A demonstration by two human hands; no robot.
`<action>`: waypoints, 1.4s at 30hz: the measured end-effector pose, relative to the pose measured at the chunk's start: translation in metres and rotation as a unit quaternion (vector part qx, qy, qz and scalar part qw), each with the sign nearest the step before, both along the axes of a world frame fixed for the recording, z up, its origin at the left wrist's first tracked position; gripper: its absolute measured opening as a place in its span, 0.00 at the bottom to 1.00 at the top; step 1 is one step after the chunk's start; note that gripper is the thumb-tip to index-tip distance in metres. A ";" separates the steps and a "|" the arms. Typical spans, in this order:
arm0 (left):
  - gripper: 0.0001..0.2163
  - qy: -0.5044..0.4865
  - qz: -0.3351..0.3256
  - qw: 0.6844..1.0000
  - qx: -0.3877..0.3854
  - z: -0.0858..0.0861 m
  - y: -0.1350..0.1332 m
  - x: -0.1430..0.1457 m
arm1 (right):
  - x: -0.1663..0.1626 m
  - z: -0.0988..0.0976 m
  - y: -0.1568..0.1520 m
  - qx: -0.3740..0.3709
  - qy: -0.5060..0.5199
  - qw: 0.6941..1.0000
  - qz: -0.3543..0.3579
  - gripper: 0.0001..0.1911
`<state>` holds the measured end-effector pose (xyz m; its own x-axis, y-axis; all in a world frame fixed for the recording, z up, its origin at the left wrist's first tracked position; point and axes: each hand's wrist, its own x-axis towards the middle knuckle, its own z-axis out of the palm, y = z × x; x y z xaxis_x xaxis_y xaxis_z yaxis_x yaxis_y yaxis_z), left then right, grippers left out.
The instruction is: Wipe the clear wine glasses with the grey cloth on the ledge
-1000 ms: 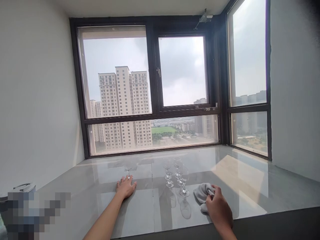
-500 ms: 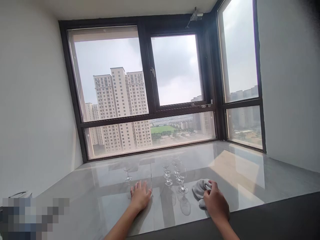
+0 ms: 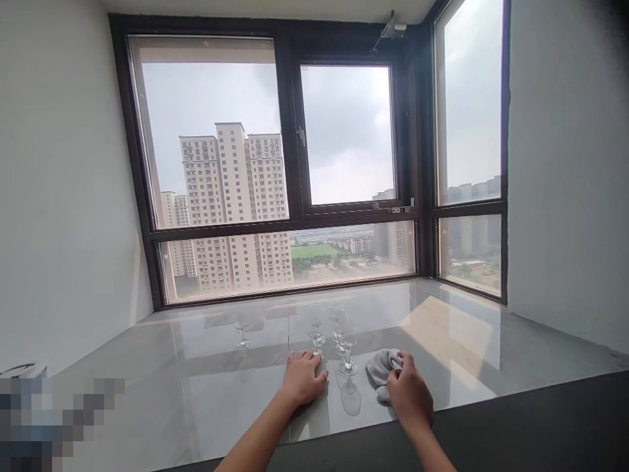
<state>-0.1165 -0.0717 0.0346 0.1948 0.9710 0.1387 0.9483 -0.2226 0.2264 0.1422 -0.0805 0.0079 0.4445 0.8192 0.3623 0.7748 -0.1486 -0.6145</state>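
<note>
Left hand [image 3: 302, 381] moved rightward, overlapping a glass [image 3: 317, 349], grip unclear; right hand [image 3: 411, 392] clutches cloth [image 3: 381, 367].

The left fingers [image 3: 307, 359] partly hide one stemmed glass [image 3: 316, 348].

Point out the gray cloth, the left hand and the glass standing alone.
Gray cloth [image 3: 381, 367]: head view, on its folds.
Left hand [image 3: 301, 380]: head view, on its back.
Lone glass [image 3: 242, 335]: head view, on its stem.

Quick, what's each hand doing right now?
Left hand: open, fingers spread by a stemmed glass; whether they touch it cannot be told.
Right hand: closed, holding a gray cloth.
</note>
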 end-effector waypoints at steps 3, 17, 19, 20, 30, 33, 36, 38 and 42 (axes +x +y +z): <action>0.28 0.003 0.014 1.000 0.015 -0.002 -0.016 -0.034 | 0.000 -0.001 -0.001 0.009 -0.003 1.000 0.000 0.19; 0.24 0.020 0.210 0.977 0.016 0.001 -0.032 -0.189 | 0.002 -0.003 0.001 -0.015 -0.001 1.000 0.011 0.19; 0.23 0.026 0.204 0.978 0.028 0.001 -0.027 -0.193 | 0.002 0.000 -0.001 -0.025 0.004 1.000 0.012 0.19; 0.22 0.027 0.199 0.979 0.035 0.001 -0.024 -0.195 | 0.002 0.001 -0.002 -0.028 0.006 1.000 0.011 0.20; 0.13 -0.007 0.144 0.989 0.038 0.007 -0.014 -0.203 | 0.001 0.002 -0.003 -0.032 -0.003 0.999 0.011 0.19; 0.12 -0.004 0.146 0.989 0.031 0.011 -0.012 -0.204 | 0.001 0.000 -0.002 -0.028 -0.005 1.000 0.012 0.19; 0.13 0.005 0.145 0.989 0.029 0.010 -0.008 -0.207 | 0.002 -0.003 0.000 -0.022 -0.011 1.000 0.010 0.18; 0.13 0.015 0.147 0.988 0.032 0.008 -0.004 -0.210 | 0.002 -0.004 0.001 -0.022 -0.013 1.000 0.008 0.18; 0.17 0.030 0.153 0.987 0.038 0.003 -0.001 -0.218 | 0.001 -0.002 0.001 -0.020 -0.007 1.000 0.011 0.18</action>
<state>-0.3345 -0.0729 0.0374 -0.0955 0.9730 0.2099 0.9850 0.0620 0.1611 0.1431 -0.0798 0.0057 0.4217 0.8426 0.3349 0.7870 -0.1568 -0.5967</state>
